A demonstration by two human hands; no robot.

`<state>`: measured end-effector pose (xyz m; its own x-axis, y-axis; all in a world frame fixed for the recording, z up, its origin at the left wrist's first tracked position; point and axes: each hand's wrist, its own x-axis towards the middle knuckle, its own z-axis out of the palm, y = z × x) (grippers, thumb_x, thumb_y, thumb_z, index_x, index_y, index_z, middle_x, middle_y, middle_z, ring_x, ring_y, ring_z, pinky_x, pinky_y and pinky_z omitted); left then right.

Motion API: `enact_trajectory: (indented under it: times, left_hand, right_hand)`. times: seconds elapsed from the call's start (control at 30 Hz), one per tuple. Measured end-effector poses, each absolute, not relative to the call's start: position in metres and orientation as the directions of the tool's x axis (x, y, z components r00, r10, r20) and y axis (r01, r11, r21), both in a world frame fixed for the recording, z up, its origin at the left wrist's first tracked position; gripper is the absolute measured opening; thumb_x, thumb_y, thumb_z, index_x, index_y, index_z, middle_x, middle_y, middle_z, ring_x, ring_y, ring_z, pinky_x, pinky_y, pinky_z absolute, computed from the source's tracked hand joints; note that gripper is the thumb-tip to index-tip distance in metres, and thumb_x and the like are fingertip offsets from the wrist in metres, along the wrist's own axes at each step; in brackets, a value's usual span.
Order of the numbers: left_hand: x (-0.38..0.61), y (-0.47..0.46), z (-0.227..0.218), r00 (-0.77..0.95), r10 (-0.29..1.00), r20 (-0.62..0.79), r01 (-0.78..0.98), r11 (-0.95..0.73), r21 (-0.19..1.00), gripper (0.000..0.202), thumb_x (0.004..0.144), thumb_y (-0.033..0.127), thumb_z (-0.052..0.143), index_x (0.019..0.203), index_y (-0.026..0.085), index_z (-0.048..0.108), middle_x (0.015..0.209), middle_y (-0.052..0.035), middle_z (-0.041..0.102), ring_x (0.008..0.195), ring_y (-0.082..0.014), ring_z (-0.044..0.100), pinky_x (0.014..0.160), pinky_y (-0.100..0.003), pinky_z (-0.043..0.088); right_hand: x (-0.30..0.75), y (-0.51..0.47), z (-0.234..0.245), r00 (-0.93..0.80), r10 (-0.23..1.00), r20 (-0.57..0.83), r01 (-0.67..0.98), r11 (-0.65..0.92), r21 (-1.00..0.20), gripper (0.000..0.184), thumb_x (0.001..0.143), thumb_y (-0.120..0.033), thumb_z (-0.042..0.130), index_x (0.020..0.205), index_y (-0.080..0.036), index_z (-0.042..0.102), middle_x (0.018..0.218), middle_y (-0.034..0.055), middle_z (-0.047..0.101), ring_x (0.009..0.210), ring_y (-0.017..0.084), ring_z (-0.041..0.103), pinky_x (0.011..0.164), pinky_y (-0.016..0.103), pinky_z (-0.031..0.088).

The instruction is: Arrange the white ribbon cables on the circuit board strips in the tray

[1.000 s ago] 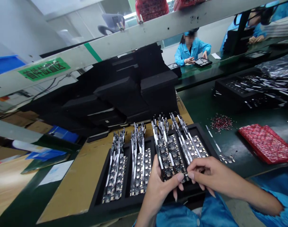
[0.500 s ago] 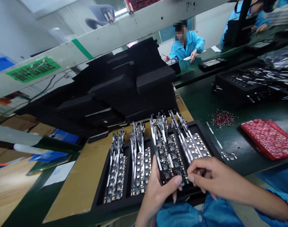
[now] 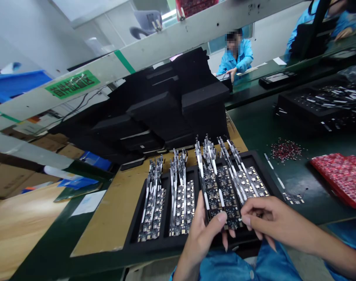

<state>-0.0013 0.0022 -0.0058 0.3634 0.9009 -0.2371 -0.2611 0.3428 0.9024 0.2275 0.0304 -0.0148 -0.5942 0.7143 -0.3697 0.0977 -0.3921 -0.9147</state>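
My left hand (image 3: pixel 205 230) grips a dark circuit board panel (image 3: pixel 225 195) by its left and near edges, thumb on top. Long silvery flat cables stick out past the panel's far end. The panel is tilted over the front right part of a black foam tray (image 3: pixel 163 244). At the panel's near right corner my right hand (image 3: pixel 270 218) is closed in a pinch. A tiny white speck shows by its fingertips; what they hold is too small to make out. More board panels with cables (image 3: pixel 182 208) lie in the tray's slots on both sides.
Stacked black foam trays (image 3: pixel 154 105) rise behind the cardboard sheet (image 3: pixel 102 222). To the right are a pile of small red and white parts (image 3: pixel 286 150), a single board with its cable (image 3: pixel 293 198) and red packs (image 3: pixel 339 175). A co-worker (image 3: pixel 238 58) sits across the bench.
The view has swung a little left, so everything sits further right. Both hands stay at the panel in nearly the same grip. The co-worker's hand has moved to a black tray.
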Motion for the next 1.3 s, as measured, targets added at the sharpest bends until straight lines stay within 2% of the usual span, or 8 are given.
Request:
enact_trajectory:
  times: [0.1, 0.2, 0.37, 0.57, 0.73, 0.83, 1.1, 1.3]
  left_hand:
    - [-0.002, -0.001, -0.009, 0.268, 0.949, -0.163, -0.184, 0.217, 0.959, 0.038, 0.087, 0.030, 0.070, 0.118, 0.030, 0.048, 0.071, -0.0062, 0.068, 0.047, -0.0266, 0.065, 0.039, -0.030, 0.049]
    - [-0.002, -0.003, -0.017, 0.282, 0.944, -0.171, -0.127, 0.213, 0.969, 0.021, 0.087, 0.028, 0.071, 0.102, 0.027, 0.057, 0.068, -0.0057, 0.070, 0.041, -0.0243, 0.064, 0.039, -0.029, 0.050]
    - [-0.003, -0.001, -0.023, 0.235, 0.957, -0.169, -0.082, 0.193, 0.978, 0.024, 0.082, 0.025, 0.077, 0.099, 0.027, 0.060, 0.068, -0.0054, 0.070, 0.046, -0.0274, 0.068, 0.043, -0.032, 0.054]
    - [-0.005, 0.000, -0.030, 0.179, 0.975, -0.131, -0.112, 0.152, 0.982, 0.023, 0.081, 0.025, 0.078, 0.096, 0.027, 0.061, 0.072, -0.0070, 0.072, 0.059, -0.0334, 0.070, 0.048, -0.037, 0.055]
    - [-0.012, -0.005, -0.041, 0.142, 0.982, -0.126, -0.131, 0.145, 0.981, 0.028, 0.076, 0.025, 0.082, 0.094, 0.028, 0.061, 0.072, -0.0067, 0.073, 0.059, -0.0353, 0.070, 0.052, -0.042, 0.056]
    - [-0.014, -0.008, -0.044, 0.121, 0.981, -0.153, -0.134, 0.169, 0.976, 0.033, 0.073, 0.025, 0.083, 0.095, 0.028, 0.059, 0.072, -0.0063, 0.073, 0.061, -0.0377, 0.071, 0.054, -0.045, 0.056]
    - [-0.011, -0.004, -0.043, 0.087, 0.985, -0.151, -0.157, 0.164, 0.974, 0.041, 0.070, 0.020, 0.085, 0.103, 0.028, 0.061, 0.084, -0.0081, 0.074, 0.066, -0.0390, 0.071, 0.059, -0.047, 0.056]
    - [-0.010, -0.003, -0.043, 0.056, 0.991, -0.119, -0.173, 0.127, 0.977, 0.041, 0.072, 0.017, 0.084, 0.105, 0.029, 0.063, 0.090, -0.0088, 0.074, 0.071, -0.0414, 0.071, 0.063, -0.050, 0.055]
  right_hand:
    - [0.228, 0.030, -0.012, -0.580, 0.726, -0.370, 0.120, -0.373, -0.920, 0.023, 0.094, -0.041, 0.089, 0.091, -0.020, 0.081, 0.079, -0.0028, 0.069, 0.065, 0.014, 0.068, 0.043, 0.014, 0.055]
    - [0.229, 0.029, -0.011, -0.580, 0.730, -0.360, 0.136, -0.349, -0.927, 0.024, 0.096, -0.043, 0.087, 0.092, -0.020, 0.080, 0.077, -0.0036, 0.068, 0.061, 0.013, 0.066, 0.044, 0.014, 0.054]
    - [0.229, 0.029, -0.016, -0.578, 0.741, -0.342, 0.171, -0.300, -0.938, 0.026, 0.104, -0.047, 0.077, 0.095, -0.022, 0.080, 0.081, -0.0023, 0.072, 0.057, 0.011, 0.063, 0.043, 0.016, 0.051]
    - [0.227, 0.028, -0.008, -0.543, 0.769, -0.337, 0.209, -0.265, -0.941, 0.023, 0.100, -0.045, 0.080, 0.094, -0.023, 0.081, 0.071, -0.0049, 0.067, 0.053, 0.011, 0.059, 0.045, 0.019, 0.045]
    - [0.225, 0.021, 0.009, -0.523, 0.846, -0.101, 0.287, 0.064, -0.956, 0.024, 0.106, -0.039, 0.070, 0.091, -0.025, 0.082, 0.087, -0.0004, 0.077, 0.073, 0.015, 0.068, 0.065, 0.023, 0.049]
    - [0.225, 0.018, 0.012, -0.544, 0.837, -0.055, 0.310, 0.140, -0.940, 0.025, 0.108, -0.040, 0.067, 0.094, -0.025, 0.081, 0.091, 0.0001, 0.077, 0.075, 0.016, 0.069, 0.069, 0.025, 0.050]
    - [0.223, 0.023, 0.005, -0.545, 0.821, -0.173, 0.254, -0.035, -0.967, 0.018, 0.104, -0.034, 0.071, 0.090, -0.026, 0.078, 0.085, -0.0016, 0.076, 0.075, 0.016, 0.069, 0.066, 0.024, 0.049]
    - [0.224, 0.024, 0.000, -0.538, 0.808, -0.239, 0.178, -0.169, -0.969, 0.016, 0.092, -0.048, 0.084, 0.093, -0.033, 0.083, 0.081, 0.0021, 0.077, 0.066, 0.020, 0.069, 0.055, 0.026, 0.052]
